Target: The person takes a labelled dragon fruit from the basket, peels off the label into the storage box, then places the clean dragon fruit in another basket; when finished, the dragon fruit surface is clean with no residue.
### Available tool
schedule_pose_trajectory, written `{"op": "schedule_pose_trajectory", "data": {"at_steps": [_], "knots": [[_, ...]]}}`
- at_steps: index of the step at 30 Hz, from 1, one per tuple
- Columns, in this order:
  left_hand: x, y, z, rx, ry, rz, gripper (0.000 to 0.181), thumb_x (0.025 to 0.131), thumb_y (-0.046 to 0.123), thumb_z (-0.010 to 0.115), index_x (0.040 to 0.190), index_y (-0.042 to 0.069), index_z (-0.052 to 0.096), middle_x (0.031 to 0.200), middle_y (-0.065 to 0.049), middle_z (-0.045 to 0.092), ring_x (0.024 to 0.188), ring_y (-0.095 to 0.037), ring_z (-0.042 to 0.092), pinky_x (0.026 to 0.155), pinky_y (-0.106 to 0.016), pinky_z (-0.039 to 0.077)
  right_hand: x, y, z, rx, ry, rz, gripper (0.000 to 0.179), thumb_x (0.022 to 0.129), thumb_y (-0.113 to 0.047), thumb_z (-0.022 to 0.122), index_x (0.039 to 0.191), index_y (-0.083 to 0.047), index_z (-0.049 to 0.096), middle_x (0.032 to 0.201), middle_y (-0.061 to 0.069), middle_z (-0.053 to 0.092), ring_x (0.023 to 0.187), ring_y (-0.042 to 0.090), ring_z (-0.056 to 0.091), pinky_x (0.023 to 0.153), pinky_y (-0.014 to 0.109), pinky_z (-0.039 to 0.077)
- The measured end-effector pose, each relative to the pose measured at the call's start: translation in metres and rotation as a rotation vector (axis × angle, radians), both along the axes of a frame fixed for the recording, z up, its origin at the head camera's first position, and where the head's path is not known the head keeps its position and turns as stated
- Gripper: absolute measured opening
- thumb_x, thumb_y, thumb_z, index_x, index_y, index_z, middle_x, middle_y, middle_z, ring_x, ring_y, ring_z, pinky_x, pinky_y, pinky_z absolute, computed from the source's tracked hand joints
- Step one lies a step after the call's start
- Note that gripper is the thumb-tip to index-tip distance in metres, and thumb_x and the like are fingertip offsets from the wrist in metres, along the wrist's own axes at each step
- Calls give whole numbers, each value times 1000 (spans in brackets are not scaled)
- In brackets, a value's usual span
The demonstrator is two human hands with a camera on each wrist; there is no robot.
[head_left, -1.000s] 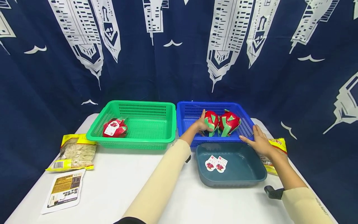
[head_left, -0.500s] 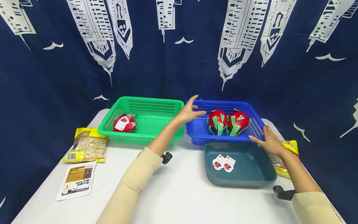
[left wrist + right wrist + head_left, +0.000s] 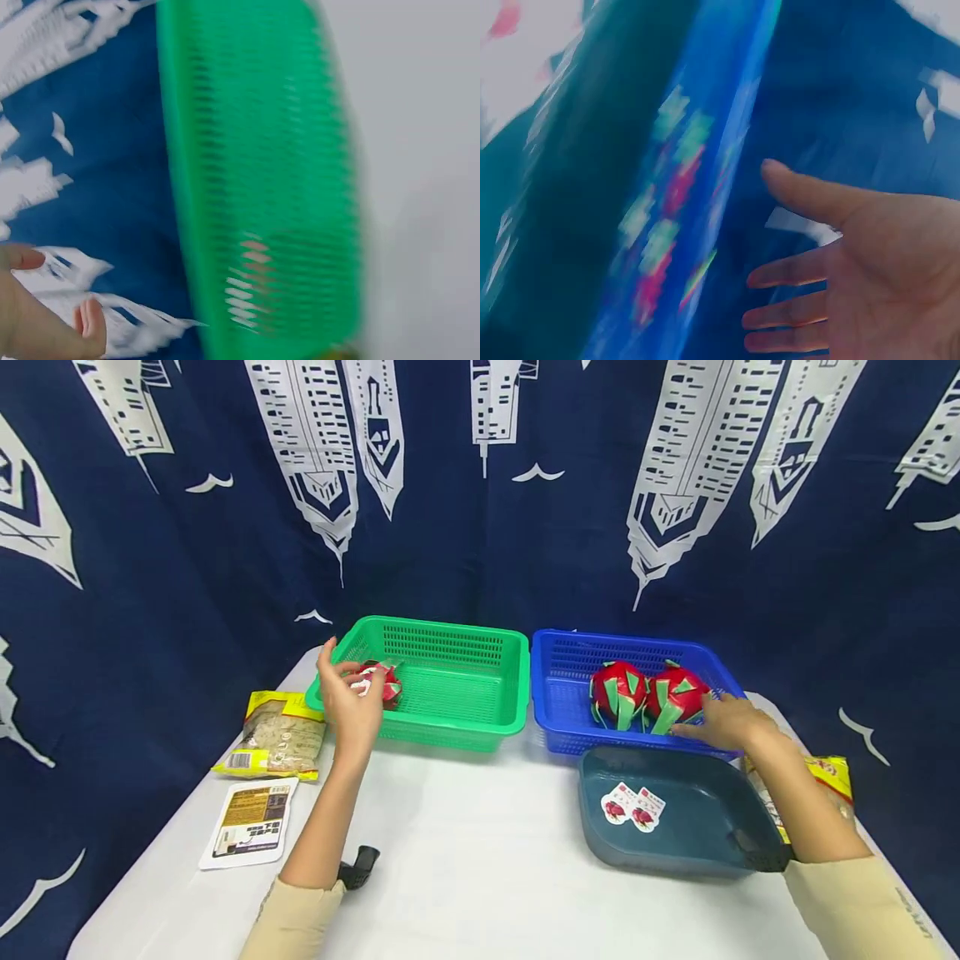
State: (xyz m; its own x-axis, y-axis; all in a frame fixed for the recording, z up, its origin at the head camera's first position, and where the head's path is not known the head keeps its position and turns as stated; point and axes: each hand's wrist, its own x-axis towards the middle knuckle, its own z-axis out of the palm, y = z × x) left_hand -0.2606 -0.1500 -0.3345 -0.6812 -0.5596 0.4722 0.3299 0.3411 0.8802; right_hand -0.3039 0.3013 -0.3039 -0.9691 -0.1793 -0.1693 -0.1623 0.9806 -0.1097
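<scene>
My left hand [image 3: 348, 697] is at the left end of the green basket [image 3: 450, 693], its fingers spread and holding nothing. It partly covers a dragon fruit [image 3: 392, 685] with a white label inside that basket. In the left wrist view, the basket and fruit are blurred by motion. Two red dragon fruits, a left one [image 3: 617, 687] and a right one [image 3: 678, 689], sit side by side in the blue basket [image 3: 566, 727]. My right hand [image 3: 726, 720], fingers extended, overlaps this basket's front right corner near the right fruit; the right wrist view shows its palm grasping nothing.
A dark teal bin [image 3: 705, 814] holding dragon fruit stickers [image 3: 632, 807] stands before the blue basket. Yellow-edged bags, one on the left [image 3: 281, 735] and one on the right [image 3: 828, 777], flank the baskets. A white pouch [image 3: 251, 825] lies at left; a navy curtain [image 3: 450, 543] hangs behind.
My left hand has left the dragon fruits in the blue basket and moved left to the green one. My right hand has shifted from the blue rim toward the right fruit. The head view has turned left.
</scene>
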Motion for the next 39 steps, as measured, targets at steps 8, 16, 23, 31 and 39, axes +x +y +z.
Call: {"op": "schedule_pose_trajectory", "data": {"at_steps": [8, 16, 23, 31, 39], "knots": [[-6, -16, -63, 172, -225, 92, 72, 86, 18, 65, 143, 13, 22, 112, -20, 34, 85, -27, 46, 75, -34, 39, -34, -146, 20, -421, 396, 93, 66, 90, -45, 55, 137, -1, 40, 138, 28, 33, 126, 45, 29, 97, 59, 29], [-19, -23, -84, 351, -154, -166, 59, 88, 8, 62, 136, 8, 29, 90, -14, 45, 70, -16, 60, 71, -28, 53, -73, -299, -10, -814, 440, 168, 67, 89, -42, 58, 142, -14, 29, 137, 18, 35, 123, 30, 37, 96, 45, 35], [-24, -22, -91, 438, -15, -276, 56, 86, 0, 62, 132, 3, 30, 79, -7, 47, 65, -11, 60, 70, -24, 52, -91, -371, -48, -922, 209, 176, 71, 87, -42, 60, 144, -15, 26, 140, 17, 37, 126, 32, 36, 97, 47, 36], [-20, -26, -96, 457, 44, -308, 58, 86, -1, 62, 133, 0, 29, 78, -9, 47, 66, -14, 61, 72, -27, 52, -98, -405, -73, -1022, -81, 171, 83, 84, -40, 65, 148, -17, 17, 147, 16, 27, 130, 36, 31, 101, 48, 32], [-20, -32, -100, 486, 61, -336, 61, 86, -5, 59, 136, 0, 24, 82, -11, 46, 73, -22, 61, 74, -32, 53, -102, -422, -89, -937, -251, 223, 91, 85, -37, 65, 149, -14, 4, 149, 16, 21, 134, 31, 25, 106, 43, 26]]}}
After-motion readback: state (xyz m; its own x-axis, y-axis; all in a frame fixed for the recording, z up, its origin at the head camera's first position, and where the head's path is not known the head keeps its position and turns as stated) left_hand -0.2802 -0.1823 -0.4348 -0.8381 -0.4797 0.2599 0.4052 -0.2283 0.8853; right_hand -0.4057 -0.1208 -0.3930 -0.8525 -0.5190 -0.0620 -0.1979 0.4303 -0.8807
